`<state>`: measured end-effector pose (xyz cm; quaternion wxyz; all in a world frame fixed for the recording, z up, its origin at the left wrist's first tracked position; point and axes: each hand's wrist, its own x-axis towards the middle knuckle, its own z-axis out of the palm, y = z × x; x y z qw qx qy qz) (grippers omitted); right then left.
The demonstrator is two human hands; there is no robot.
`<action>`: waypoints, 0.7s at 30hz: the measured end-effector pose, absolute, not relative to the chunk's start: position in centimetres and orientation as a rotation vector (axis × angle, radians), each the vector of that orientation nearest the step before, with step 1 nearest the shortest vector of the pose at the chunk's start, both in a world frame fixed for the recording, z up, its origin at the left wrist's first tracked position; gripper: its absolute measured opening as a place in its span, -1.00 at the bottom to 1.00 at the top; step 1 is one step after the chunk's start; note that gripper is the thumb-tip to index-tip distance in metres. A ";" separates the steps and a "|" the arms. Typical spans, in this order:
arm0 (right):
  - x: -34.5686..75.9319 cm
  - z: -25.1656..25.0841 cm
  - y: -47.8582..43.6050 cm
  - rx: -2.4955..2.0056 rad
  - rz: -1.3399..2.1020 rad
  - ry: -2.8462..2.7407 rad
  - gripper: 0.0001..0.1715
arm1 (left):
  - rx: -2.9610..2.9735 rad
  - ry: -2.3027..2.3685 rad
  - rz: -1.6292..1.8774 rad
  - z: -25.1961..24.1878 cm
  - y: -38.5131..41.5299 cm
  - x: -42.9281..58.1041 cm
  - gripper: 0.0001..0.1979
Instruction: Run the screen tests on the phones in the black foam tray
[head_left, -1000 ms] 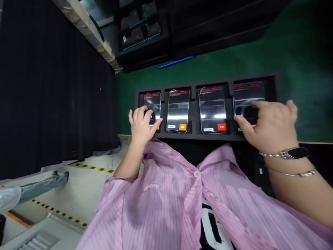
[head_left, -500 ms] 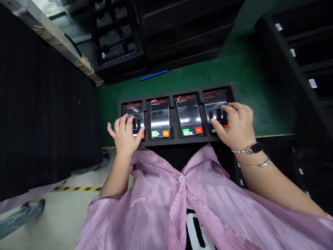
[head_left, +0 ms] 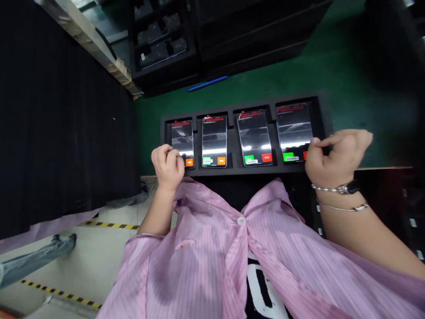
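Note:
Four-in-a-row aside, several smartphones lie face up in a dark foam tray (head_left: 234, 133): a leftmost phone (head_left: 182, 137), a second phone (head_left: 214, 137), a third phone (head_left: 255, 135) and a rightmost phone (head_left: 295, 128). Their lit screens carry red text on top and green and orange or red buttons below. My left hand (head_left: 168, 167) is curled closed over the leftmost phone's lower left corner, covering part of its screen. At the tray's right side my right hand (head_left: 335, 157) is curled, thumb against forefinger, partly covering the rightmost phone's red button. I see nothing held in either hand.
A blue pen (head_left: 207, 83) lies behind the tray on the green tabletop (head_left: 265, 84). Black trays (head_left: 162, 44) with items in compartments stand at the back. A black curtain (head_left: 66, 133) hangs at left. Someone's leg (head_left: 36, 261) shows at lower left.
Both hands have gone from spread fingers over the outer phones to curled. The right hand has drawn back to the right, uncovering the rightmost screen. The whole view has shifted slightly.

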<state>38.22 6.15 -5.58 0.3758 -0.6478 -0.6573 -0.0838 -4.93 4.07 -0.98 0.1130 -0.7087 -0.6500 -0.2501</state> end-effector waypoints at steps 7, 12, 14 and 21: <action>34.2 -3.9 3.0 -1.318 -0.115 -1.973 -0.23 | -2.499 -1.688 -0.570 -1.4 1.2 -1.9 -0.60; 30.3 -2.8 0.1 -1.297 0.059 -2.241 -0.24 | -2.509 -1.807 -0.520 -1.5 -0.5 -1.1 -0.40; 29.5 -3.0 -0.2 -1.401 0.104 -2.276 -0.24 | -2.447 -1.890 -0.601 -1.1 -0.7 -2.4 -0.32; 30.5 -2.9 -0.2 -1.512 0.181 -2.205 -0.30 | -2.253 -2.214 -0.547 -0.9 -1.1 -7.7 -0.45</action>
